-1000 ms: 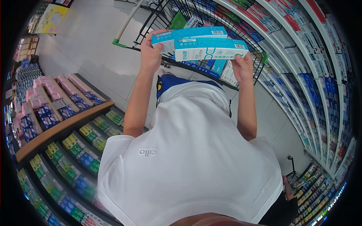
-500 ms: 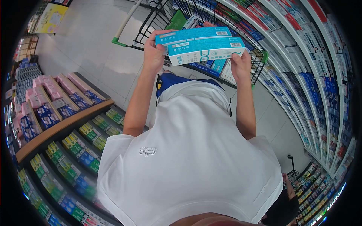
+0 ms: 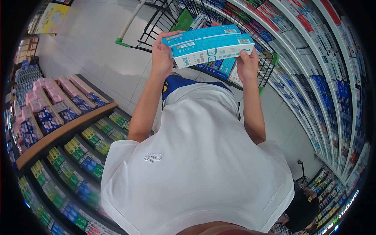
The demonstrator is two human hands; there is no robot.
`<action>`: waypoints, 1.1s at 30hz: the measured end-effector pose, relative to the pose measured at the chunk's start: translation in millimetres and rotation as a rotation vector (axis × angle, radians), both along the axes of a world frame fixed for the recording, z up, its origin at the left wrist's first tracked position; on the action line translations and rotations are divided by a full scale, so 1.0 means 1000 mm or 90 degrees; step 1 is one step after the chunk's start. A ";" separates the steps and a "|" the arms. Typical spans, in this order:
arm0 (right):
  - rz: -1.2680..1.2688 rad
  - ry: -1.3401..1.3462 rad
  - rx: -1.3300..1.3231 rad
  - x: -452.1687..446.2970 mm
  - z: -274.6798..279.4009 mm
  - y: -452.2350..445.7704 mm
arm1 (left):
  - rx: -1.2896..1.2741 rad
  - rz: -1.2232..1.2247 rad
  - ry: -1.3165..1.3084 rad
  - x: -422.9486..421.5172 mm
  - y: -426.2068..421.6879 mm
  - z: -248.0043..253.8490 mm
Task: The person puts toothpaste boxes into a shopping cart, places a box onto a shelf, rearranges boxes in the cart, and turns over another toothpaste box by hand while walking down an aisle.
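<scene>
Two long blue-and-white boxes lie against each other, held up over the shopping cart (image 3: 150, 49). My left hand (image 3: 161, 55) wraps round their left ends, its thumb at the near side. Closed on the right end of the near box (image 3: 213, 51) is my right hand (image 3: 247, 64), with the thumb on the white printed face. The far box (image 3: 201, 33) sits just behind the near one; whether my right fingers also touch it is hidden. Under the boxes, the cart holds several packages and a green item (image 3: 182, 20).
Tall shelves of packaged goods (image 3: 325, 82) curve along the right. At the left stands a tiered display (image 3: 66, 131) with pink, blue and green packs. A yellow sign (image 3: 52, 17) is at the upper left. Another person in black (image 3: 303, 209) is at the lower right.
The near box has shifted left relative to the far one, and both tilt more, left ends lower. My right hand has moved slightly left. The person in black shows more at the lower right.
</scene>
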State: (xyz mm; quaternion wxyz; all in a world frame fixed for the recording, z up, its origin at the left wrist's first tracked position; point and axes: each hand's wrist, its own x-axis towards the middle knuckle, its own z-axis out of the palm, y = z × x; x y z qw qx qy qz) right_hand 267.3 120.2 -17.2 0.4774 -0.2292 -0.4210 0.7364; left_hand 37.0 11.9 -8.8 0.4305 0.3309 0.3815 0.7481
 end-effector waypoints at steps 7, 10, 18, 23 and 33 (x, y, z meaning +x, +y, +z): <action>-0.001 -0.019 -0.006 0.002 -0.001 0.001 | -0.032 -0.002 -0.048 0.007 -0.002 0.001; 0.001 -0.033 -0.003 0.003 -0.003 0.002 | -0.028 -0.010 -0.057 0.006 -0.002 -0.003; 0.004 -0.050 0.004 0.003 -0.001 0.002 | -0.039 -0.029 -0.083 0.009 -0.003 -0.003; 0.035 -0.025 0.051 -0.004 0.027 -0.002 | -0.049 -0.036 -0.076 0.009 -0.003 -0.008; -0.027 -0.084 -0.043 0.002 -0.003 0.002 | -0.025 -0.081 0.011 0.002 -0.005 -0.011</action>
